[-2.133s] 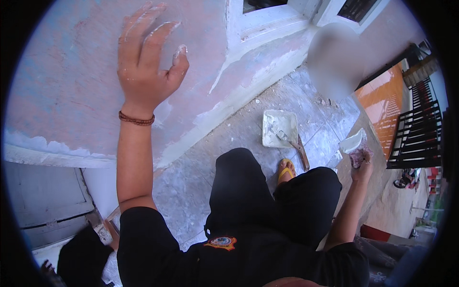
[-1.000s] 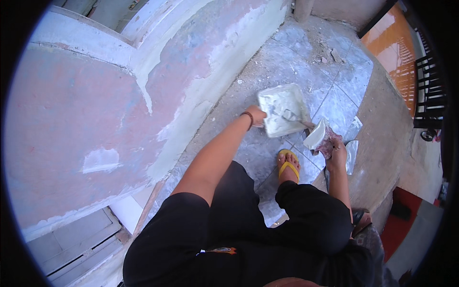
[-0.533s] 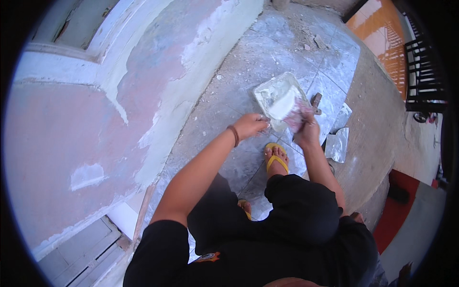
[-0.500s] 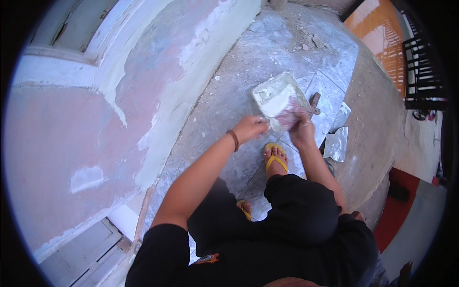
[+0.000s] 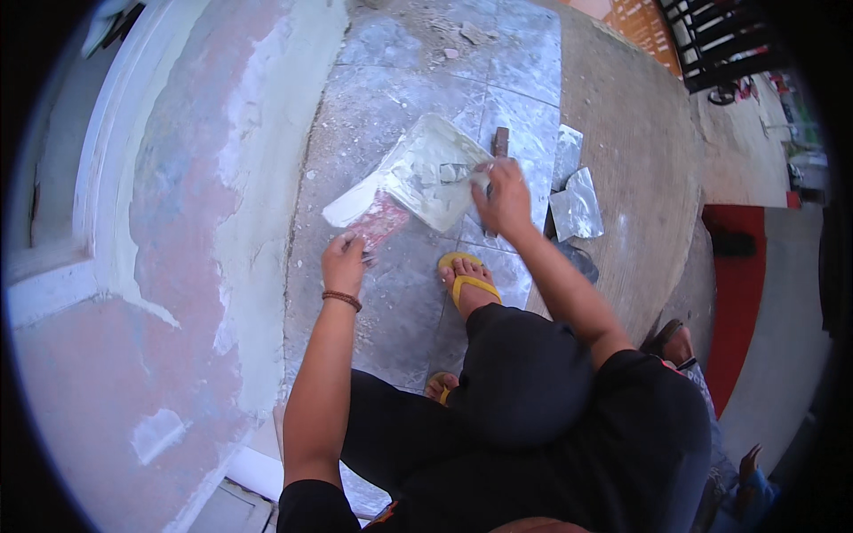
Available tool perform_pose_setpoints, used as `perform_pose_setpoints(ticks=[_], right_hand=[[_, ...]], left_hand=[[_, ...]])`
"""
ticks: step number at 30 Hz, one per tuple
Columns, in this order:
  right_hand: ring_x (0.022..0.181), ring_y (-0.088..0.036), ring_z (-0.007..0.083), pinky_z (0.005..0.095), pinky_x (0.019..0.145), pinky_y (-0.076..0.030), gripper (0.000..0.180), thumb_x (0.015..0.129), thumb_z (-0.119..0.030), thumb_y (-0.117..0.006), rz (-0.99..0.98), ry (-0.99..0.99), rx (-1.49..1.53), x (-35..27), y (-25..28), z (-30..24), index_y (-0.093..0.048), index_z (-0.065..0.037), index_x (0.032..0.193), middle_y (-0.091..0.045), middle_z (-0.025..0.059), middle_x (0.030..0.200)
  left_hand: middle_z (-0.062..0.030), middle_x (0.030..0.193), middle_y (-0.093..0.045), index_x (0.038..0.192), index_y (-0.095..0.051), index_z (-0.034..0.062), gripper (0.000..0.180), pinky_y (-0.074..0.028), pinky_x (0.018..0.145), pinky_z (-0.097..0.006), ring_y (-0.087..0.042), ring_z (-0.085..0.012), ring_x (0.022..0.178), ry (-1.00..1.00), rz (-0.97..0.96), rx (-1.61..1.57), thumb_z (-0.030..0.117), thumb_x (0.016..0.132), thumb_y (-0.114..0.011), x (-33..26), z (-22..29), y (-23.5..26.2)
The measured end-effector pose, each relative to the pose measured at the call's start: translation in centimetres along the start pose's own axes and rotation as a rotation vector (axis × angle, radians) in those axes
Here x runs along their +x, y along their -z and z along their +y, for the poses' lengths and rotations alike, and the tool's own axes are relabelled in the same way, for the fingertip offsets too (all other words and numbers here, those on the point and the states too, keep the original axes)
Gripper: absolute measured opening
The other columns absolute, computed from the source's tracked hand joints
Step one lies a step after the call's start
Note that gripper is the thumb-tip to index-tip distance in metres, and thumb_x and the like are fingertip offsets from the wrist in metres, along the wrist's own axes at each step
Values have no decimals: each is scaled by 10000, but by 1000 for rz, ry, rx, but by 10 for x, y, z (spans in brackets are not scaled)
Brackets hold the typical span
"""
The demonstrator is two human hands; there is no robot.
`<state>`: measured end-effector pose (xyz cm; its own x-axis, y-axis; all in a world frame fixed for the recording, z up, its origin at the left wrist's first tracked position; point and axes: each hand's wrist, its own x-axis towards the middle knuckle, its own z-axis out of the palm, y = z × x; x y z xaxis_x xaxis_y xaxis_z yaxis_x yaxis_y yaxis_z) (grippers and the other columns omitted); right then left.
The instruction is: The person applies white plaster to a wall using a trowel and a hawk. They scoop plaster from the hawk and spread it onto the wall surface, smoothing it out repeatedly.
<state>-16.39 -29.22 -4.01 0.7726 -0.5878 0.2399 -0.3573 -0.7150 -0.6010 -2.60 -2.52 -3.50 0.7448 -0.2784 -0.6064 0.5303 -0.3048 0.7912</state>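
Observation:
My left hand [image 5: 344, 259] is closed on the near end of a flat reddish spreader [image 5: 380, 218], its far end thick with white putty [image 5: 349, 202]. The spreader lies beside the left edge of a square, shallow tray [image 5: 428, 135] smeared with white putty. At the tray's right corner is my right hand [image 5: 504, 200], fingers curled and somewhat blurred; what they grip is hidden. A grey rectangular patch [image 5: 456, 172] shows inside the tray, near those fingers. Just beyond my right hand, a brown handle-like piece [image 5: 501, 142] lies on the tiles.
A patchy, partly plastered wall [image 5: 204, 213] runs along the left. Shiny bent sheet pieces [image 5: 577, 204] lie right of the tray. Rubble [image 5: 471, 34] is scattered on the far tiles. My foot in a yellow flip-flop [image 5: 468, 280] stands close to the tray. Another person's foot [image 5: 677, 345] shows at right.
The reddish spreader has passed from my right hand to my left and moved left of the tray, carrying putty. My right hand is now at the tray's right corner. The view has shifted right.

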Motion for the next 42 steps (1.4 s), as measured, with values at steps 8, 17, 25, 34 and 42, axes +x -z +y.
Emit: perform_pose_setpoints(ticks=[8,17,25,34,42], right_hand=[[1139,-553,312,463,933,-467,241,796,-205,-671,-373,115,-522,20,-10,55,-692,-94,1009,-610,126,1116],[911,-655,379,457,818,-536,261,770,-202,-665,-323,-187,-145,-21,-3,57,-667,-26,963,-642,199,1024],[937,-647,417,488,798,-527,378,770,-190,-648,-470,-333,-133,-16,-3,42,-566,10,1080,-651,232,1051],[1035,-624,402,425,883,-503,385,862,-157,-636,-279,-228,234,-24,26,18,-582,-35,1223,-648,213,1101],[1006,-631,329,385,861,-511,313,823,0,-666,-288,129,419,8,33,-1,-644,-50,1132,-648,141,1055]], left_hand=[[-107,981,-608,1143,-554,-60,250,-593,618,-348,-650,-208,783,19,-110,17,83,937,-556,10,-3,-16],[-110,981,-648,1153,-599,-23,250,-580,631,-321,-656,-186,785,8,-195,84,122,955,-550,18,-9,-44],[-103,1025,-650,1185,-585,-8,264,-562,638,-317,-656,-189,817,37,-169,161,126,963,-532,24,-5,-53],[-100,967,-668,1188,-608,-26,294,-549,587,-306,-653,-165,780,40,-209,-160,127,956,-513,22,12,-48],[-111,981,-673,1137,-616,-71,277,-543,725,-306,-659,-182,846,-18,-496,-382,77,926,-513,26,33,-37]])
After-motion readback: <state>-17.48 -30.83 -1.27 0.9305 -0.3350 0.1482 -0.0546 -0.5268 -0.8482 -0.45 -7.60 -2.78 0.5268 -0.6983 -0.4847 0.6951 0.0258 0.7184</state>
